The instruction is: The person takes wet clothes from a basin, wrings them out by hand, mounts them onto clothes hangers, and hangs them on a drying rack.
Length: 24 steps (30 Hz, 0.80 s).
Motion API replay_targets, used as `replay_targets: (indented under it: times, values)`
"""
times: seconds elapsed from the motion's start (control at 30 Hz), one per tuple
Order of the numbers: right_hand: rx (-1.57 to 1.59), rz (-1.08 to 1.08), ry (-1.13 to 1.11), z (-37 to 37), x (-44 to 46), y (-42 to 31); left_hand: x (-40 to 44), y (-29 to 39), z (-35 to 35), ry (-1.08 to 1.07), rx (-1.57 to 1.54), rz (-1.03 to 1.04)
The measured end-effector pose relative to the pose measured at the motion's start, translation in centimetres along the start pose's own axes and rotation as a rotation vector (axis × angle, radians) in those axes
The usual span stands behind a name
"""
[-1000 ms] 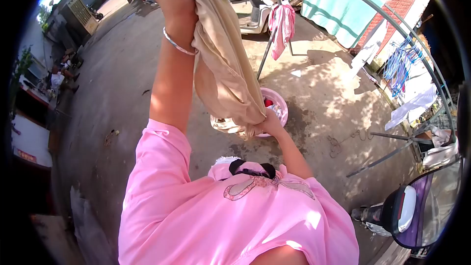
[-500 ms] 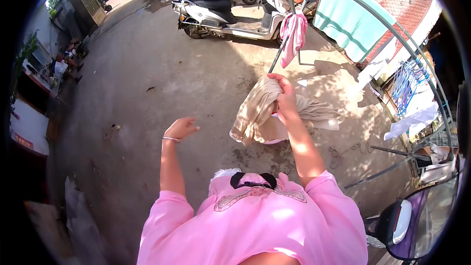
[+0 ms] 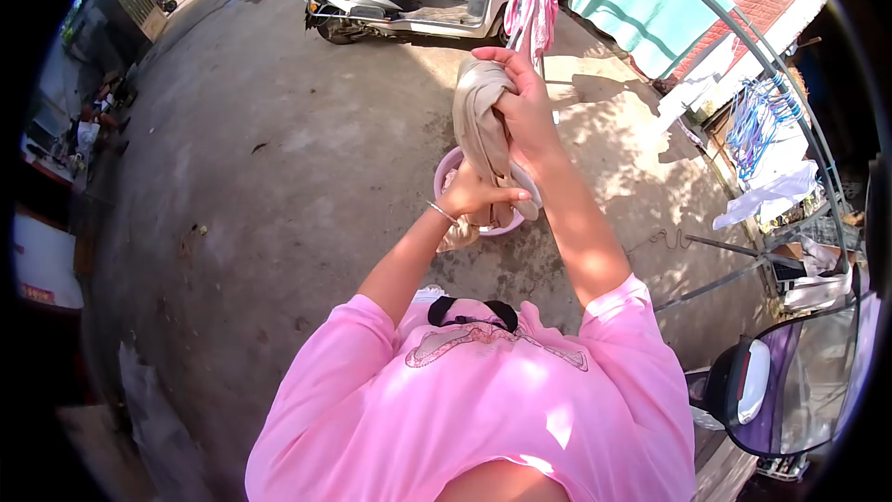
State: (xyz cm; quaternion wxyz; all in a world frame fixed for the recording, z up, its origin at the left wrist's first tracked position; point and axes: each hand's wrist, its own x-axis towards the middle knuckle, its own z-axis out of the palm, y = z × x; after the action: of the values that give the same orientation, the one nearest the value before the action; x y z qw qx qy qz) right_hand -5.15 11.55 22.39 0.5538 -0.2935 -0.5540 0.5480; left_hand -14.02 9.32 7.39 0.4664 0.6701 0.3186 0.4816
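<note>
A beige garment [image 3: 478, 107] hangs bunched and folded over in front of me, its lower part drooping over a pink basin [image 3: 442, 167] on the ground. My right hand [image 3: 530, 121] grips the upper part of the cloth, fingers closed at its fold. Lower down, my left hand [image 3: 476, 191], with a bracelet at the wrist, is closed around the hanging cloth. Its thumb points to the right, and its fingers are partly hidden. Light-coloured cloth shows inside the basin, mostly covered by my hands and the garment.
A metal drying frame [image 3: 734, 14] arches on the right, with a turquoise cloth [image 3: 641, 9] and a pink cloth [image 3: 531, 19] near it. Blue hangers [image 3: 757, 125] hang at the right. A white scooter [image 3: 418, 14] stands ahead; another vehicle's mirror [image 3: 754, 381] is close at lower right.
My left hand has come from the open air at left onto the garment. My right hand has risen in view, and the cloth now hangs more gathered and upright, exposing the basin.
</note>
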Motion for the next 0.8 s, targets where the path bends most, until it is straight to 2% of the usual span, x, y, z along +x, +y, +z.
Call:
replay_targets:
  times: [0.03,0.07,0.1,0.13,0.17,0.23,0.27,0.33,0.37,0.43,0.5,0.53,0.57,0.63,0.67,0.77,0.8]
  values:
    - [-0.173,-0.031,-0.114,0.7,0.4,0.4,0.0,-0.5,0.6,-0.01,-0.002,-0.004]
    - [-0.337,-0.021,-0.271,1.2,0.3,0.1,0.5,-1.0,0.9,0.14,-0.322,-0.241]
    - [-0.336,-0.028,-0.265,0.5,0.2,0.1,1.1,-1.5,0.9,0.291,-0.637,-0.477]
    - [-0.664,-0.263,-0.3,-0.7,-0.1,0.2,1.0,-3.1,-0.4,0.228,-0.857,-0.391]
    - [-0.988,-0.497,-0.325,-1.6,-0.7,-0.2,0.7,2.1,-0.1,0.438,-1.123,-0.479]
    - [-0.824,-0.235,-0.078,-4.1,-3.0,-0.2,0.1,3.1,-1.6,0.356,-1.424,-0.303]
    - [-0.701,-0.089,0.054,-5.2,-4.2,1.1,0.0,2.0,-2.7,0.321,-1.446,-0.147]
    - [-0.43,0.209,0.099,-6.0,-7.6,3.5,-0.5,1.9,-3.9,0.439,-1.452,-0.039]
    - [-0.482,0.208,0.123,-6.0,-9.5,5.5,-0.7,1.4,-4.1,0.506,-1.459,-0.003]
    - [-0.303,0.262,0.171,-5.1,-12.3,8.6,-0.8,1.8,-3.9,0.51,-1.453,0.035]
    - [-0.479,0.004,0.264,-3.5,-13.8,9.5,-1.3,2.1,-3.6,0.521,-1.445,0.055]
    - [-0.671,-0.199,0.322,-3.0,-13.9,8.8,-1.4,2.0,-3.3,0.512,-1.442,0.077]
    - [-0.667,-0.191,0.32,-2.7,-14.1,8.2,-1.3,2.0,-3.0,0.499,-1.44,0.102]
    - [-0.827,-0.312,0.349,-2.3,-14.0,7.5,-1.2,1.8,-2.7,0.488,-1.453,0.123]
    - [-0.672,-0.182,0.213,-2.1,-14.0,7.9,-1.1,1.8,-2.4,0.502,-1.462,0.136]
    - [-0.536,-0.106,0.207,-1.0,-13.9,9.1,-1.2,1.7,-2.2,0.545,-1.463,0.116]
    - [-0.527,-0.251,0.288,-0.8,-13.6,9.3,-1.2,1.7,-2.2,0.578,-1.455,0.091]
